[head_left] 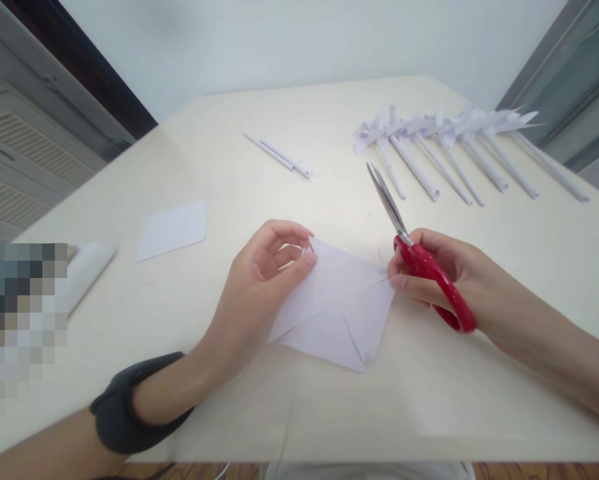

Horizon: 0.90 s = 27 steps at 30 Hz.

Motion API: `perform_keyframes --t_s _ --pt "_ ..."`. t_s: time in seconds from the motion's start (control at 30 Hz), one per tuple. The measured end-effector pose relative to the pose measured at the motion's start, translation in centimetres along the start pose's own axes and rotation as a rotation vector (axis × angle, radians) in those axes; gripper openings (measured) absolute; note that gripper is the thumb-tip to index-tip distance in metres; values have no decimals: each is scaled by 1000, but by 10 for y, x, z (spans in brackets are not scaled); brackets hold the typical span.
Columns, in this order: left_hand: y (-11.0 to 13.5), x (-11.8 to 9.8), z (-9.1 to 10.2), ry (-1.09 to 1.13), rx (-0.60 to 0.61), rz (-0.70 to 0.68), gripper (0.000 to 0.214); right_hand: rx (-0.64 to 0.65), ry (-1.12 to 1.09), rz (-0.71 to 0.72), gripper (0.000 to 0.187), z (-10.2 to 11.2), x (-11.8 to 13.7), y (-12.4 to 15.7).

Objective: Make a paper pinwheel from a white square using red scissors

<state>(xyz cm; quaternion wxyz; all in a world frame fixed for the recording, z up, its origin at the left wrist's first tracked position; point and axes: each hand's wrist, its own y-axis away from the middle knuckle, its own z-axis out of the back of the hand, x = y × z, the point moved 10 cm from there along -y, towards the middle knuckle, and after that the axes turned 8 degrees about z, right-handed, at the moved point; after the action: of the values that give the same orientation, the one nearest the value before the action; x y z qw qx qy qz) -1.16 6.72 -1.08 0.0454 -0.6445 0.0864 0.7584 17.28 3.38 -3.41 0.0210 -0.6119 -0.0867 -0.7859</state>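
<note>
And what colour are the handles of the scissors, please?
The handles are red; the head view, the only one here, shows this clearly.

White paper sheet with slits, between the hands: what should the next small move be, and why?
Probably lay the red-handled metal scissors on the pale table: the right hand pinches a corner of the white paper sheet while also holding them, and their blades point away from it.

No text, labels, brands, numbers or signs can be read. No lettering can be made out on the white paper (339,283), the red-handled scissors (434,270) or the dark wristband (116,407); a pixelated patch (19,313) at the left edge is illegible.
</note>
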Motion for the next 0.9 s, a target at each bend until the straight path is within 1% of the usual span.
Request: perform_keyframes --t_s 0.1,0.2,0.3,0.53,0.73,0.83,0.9 --pt "1 -1 -4 -10 31 -11 15 -6 -20 -3 16 0 -1 1" --pt "1 -3 -6 -5 50 -35 16 -18 -14 11 16 2 -2 1" --pt "2 -8 -4 4 40 -70 16 -32 15 19 14 5 -4 0" --pt "4 -12 -4 -36 35 -83 14 -33 52 61 14 6 2 -1" --pt "6 -12 -7 -45 53 -79 15 -36 16 13 12 7 -1 1" --pt "6 -10 -13 -108 99 -71 16 -39 -2 25 12 7 1 -1" --pt "7 -11 -17 -194 118 -84 18 -35 -13 29 13 5 2 -2"
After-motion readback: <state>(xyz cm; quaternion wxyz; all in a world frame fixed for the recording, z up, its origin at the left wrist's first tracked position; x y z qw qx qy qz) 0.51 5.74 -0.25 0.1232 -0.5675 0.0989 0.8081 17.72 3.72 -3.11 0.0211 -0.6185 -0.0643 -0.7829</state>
